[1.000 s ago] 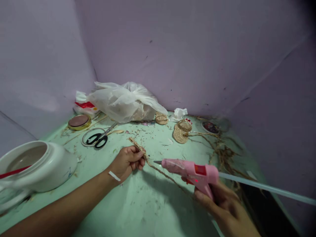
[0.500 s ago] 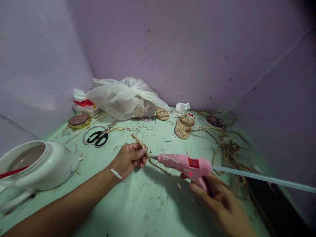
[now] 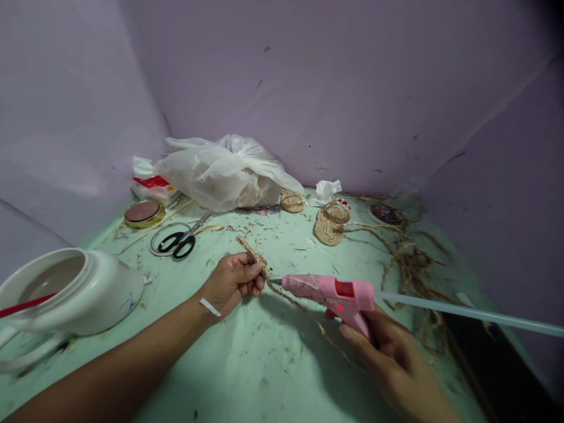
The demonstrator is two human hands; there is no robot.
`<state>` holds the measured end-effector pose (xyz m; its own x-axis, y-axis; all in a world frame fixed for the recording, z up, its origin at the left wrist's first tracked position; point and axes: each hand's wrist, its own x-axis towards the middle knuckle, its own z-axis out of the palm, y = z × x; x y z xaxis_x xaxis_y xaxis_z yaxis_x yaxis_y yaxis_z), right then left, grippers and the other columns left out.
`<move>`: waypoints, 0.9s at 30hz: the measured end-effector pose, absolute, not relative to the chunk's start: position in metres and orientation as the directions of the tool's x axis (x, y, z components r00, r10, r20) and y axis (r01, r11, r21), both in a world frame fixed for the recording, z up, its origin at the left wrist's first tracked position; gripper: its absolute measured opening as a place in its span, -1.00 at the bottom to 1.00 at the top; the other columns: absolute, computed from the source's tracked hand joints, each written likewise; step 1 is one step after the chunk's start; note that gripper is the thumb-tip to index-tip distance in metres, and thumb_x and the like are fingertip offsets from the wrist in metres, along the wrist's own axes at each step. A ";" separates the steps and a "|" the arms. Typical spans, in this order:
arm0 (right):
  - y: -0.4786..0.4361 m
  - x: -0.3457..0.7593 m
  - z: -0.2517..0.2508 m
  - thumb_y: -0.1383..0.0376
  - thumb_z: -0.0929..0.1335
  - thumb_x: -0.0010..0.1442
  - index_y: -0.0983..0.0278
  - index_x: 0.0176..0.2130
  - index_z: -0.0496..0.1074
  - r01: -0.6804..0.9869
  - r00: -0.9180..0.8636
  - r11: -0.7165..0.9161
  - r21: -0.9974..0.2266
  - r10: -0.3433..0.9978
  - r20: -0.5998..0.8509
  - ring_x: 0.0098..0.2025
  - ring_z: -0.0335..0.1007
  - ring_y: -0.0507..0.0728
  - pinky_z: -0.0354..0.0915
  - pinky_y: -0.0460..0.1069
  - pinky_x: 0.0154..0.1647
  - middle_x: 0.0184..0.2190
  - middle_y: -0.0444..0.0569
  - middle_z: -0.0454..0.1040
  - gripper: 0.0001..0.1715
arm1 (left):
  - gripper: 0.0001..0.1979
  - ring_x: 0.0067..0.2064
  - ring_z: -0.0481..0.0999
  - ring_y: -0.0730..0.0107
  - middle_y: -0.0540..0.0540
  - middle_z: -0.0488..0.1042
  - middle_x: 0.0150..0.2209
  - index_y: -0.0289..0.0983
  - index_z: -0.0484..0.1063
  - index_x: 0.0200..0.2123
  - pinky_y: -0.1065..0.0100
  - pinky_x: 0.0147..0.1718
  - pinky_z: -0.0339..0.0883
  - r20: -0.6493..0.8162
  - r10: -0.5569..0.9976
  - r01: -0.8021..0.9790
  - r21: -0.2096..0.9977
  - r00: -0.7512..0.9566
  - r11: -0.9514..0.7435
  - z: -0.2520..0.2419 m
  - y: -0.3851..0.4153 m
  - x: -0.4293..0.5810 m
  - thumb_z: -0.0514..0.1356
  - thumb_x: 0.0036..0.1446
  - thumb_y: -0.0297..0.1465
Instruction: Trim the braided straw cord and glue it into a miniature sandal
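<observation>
My left hand point(image 3: 235, 279) pinches a short braided piece of jute twine point(image 3: 252, 249) between thumb and fingers, its flat end pointing up and left. A thin strand trails from it down to the right. My right hand point(image 3: 385, 346) is wrapped round the handle of a pink glue gun point(image 3: 330, 291) with a small red light lit. The gun's metal nozzle touches or nearly touches the twine beside my left fingertips. A long clear glue stick point(image 3: 462, 314) sticks out of the gun's back end. A white strip lies on my left wrist.
A white ceramic pot point(image 3: 106, 288) stands at the left. Behind are black-handled scissors point(image 3: 178, 244), a round tin point(image 3: 143, 212) and a white plastic bag point(image 3: 224, 176). Coiled jute pieces point(image 3: 329, 226) lie back right, near tangled twine point(image 3: 412, 264). Walls border the green table point(image 3: 264, 376).
The view has shifted very slightly. Both hands keep their holds, and the glue gun's nozzle stays by the twine.
</observation>
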<state>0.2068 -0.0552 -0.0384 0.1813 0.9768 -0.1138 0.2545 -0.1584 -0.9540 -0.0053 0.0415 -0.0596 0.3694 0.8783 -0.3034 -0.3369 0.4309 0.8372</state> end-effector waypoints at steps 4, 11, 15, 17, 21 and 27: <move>-0.055 0.211 -0.045 0.14 0.37 -0.04 0.25 -0.30 0.49 0.288 0.144 -0.124 -0.950 0.986 -0.085 -0.41 0.34 0.15 0.28 -0.05 -0.44 -0.52 -0.07 0.42 -0.70 | -0.74 -0.67 0.32 0.57 -0.02 0.40 -0.69 -0.38 0.36 -0.49 0.52 -0.68 0.15 -0.297 0.881 -0.327 0.846 0.368 0.422 -0.060 0.042 -0.005 0.33 -0.23 -0.36; -0.056 0.214 -0.048 0.13 0.36 -0.02 0.24 -0.26 0.49 0.307 0.128 -0.106 -0.946 0.989 -0.070 -0.43 0.33 0.14 0.26 -0.06 -0.48 -0.49 -0.06 0.43 -0.67 | -0.76 -0.66 0.31 0.57 -0.02 0.40 -0.68 -0.38 0.37 -0.49 0.52 -0.68 0.14 -0.296 0.880 -0.322 0.848 0.371 0.421 -0.060 0.041 -0.005 0.32 -0.21 -0.37; -0.056 0.215 -0.047 0.12 0.34 0.00 0.24 -0.28 0.49 0.339 0.127 -0.102 -0.935 0.990 -0.062 -0.49 0.28 0.10 0.23 -0.06 -0.51 -0.52 -0.09 0.41 -0.69 | -0.77 -0.66 0.31 0.57 -0.02 0.39 -0.68 -0.38 0.38 -0.49 0.53 -0.69 0.14 -0.300 0.879 -0.326 0.844 0.372 0.426 -0.059 0.041 -0.005 0.32 -0.22 -0.37; -0.056 0.216 -0.048 0.12 0.34 -0.01 0.24 -0.31 0.49 0.356 0.143 -0.106 -0.928 0.988 -0.058 -0.50 0.25 0.10 0.21 -0.06 -0.52 -0.54 -0.09 0.39 -0.70 | -0.76 -0.66 0.31 0.58 -0.02 0.40 -0.68 -0.39 0.39 -0.48 0.53 -0.69 0.14 -0.309 0.876 -0.322 0.842 0.371 0.433 -0.059 0.041 -0.004 0.33 -0.22 -0.37; -0.057 0.217 -0.051 0.11 0.34 -0.01 0.24 -0.28 0.48 0.373 0.146 -0.112 -0.921 0.987 -0.061 -0.50 0.25 0.11 0.17 -0.06 -0.53 -0.53 -0.09 0.40 -0.68 | -0.75 -0.65 0.32 0.59 0.00 0.38 -0.68 -0.41 0.42 -0.45 0.55 -0.69 0.14 -0.324 0.874 -0.313 0.841 0.362 0.441 -0.059 0.040 -0.003 0.33 -0.23 -0.38; -0.057 0.217 -0.048 0.12 0.33 0.02 0.24 -0.22 0.47 0.374 0.129 -0.128 -0.919 0.988 -0.085 -0.47 0.25 0.10 0.18 -0.05 -0.50 -0.51 -0.09 0.41 -0.66 | -0.76 -0.67 0.31 0.57 0.01 0.37 -0.69 -0.37 0.37 -0.45 0.56 -0.72 0.13 -0.321 0.877 -0.299 0.851 0.357 0.433 -0.058 0.041 -0.003 0.32 -0.22 -0.39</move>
